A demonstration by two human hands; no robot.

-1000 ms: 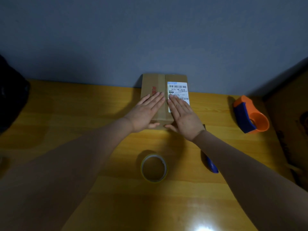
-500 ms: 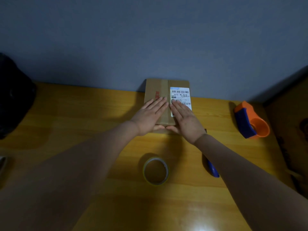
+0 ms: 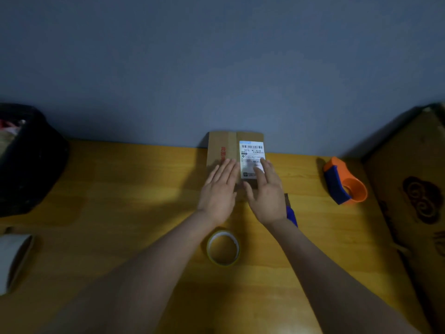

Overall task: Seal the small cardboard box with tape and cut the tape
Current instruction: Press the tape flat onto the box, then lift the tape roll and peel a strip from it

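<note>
A small cardboard box with a white shipping label and a strip of tape down its top lies against the far wall on the yellow wooden table. My left hand and my right hand are side by side over the box's near end, palms down, fingers extended and slightly blurred. Neither hand holds anything. A roll of clear tape lies flat on the table just below my wrists. A blue-handled cutter pokes out from under my right wrist, mostly hidden.
An orange and blue tape dispenser sits at the right. A large brown box stands at the right edge. A black bag fills the far left, and a white roll lies at the left edge.
Both hands have slid back toward me along the box top, uncovering more of the label and tape. The view has tilted, so everything sits lower in frame.
</note>
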